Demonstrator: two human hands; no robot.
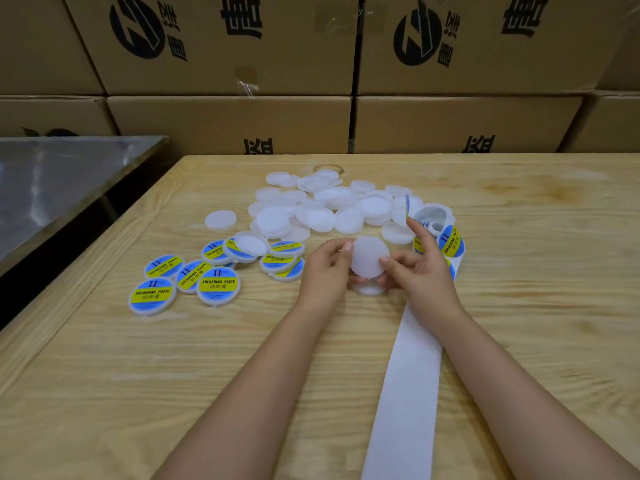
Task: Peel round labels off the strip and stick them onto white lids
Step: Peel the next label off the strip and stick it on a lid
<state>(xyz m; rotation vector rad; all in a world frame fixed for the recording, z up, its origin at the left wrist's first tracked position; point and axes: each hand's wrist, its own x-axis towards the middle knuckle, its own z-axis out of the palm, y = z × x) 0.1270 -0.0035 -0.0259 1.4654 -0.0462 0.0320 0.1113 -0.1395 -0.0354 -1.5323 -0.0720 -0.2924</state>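
My left hand [327,268] and my right hand [420,268] hold one bare white lid [370,255] between them above the table, each pinching an edge. My right index finger points up with a round label [407,203] stuck to its tip, seen edge-on. Another white lid [369,291] lies under the held one. The label strip [451,241] with blue-and-yellow labels curls off a roll [433,216] behind my right hand. Its empty white backing [405,393] trails toward me. A pile of bare white lids [311,211] lies beyond my hands.
Several labelled lids [218,285] lie spread at the left on the wooden table [138,393]. A metal table [52,181] stands to the far left. Stacked cardboard boxes [225,123] wall off the back.
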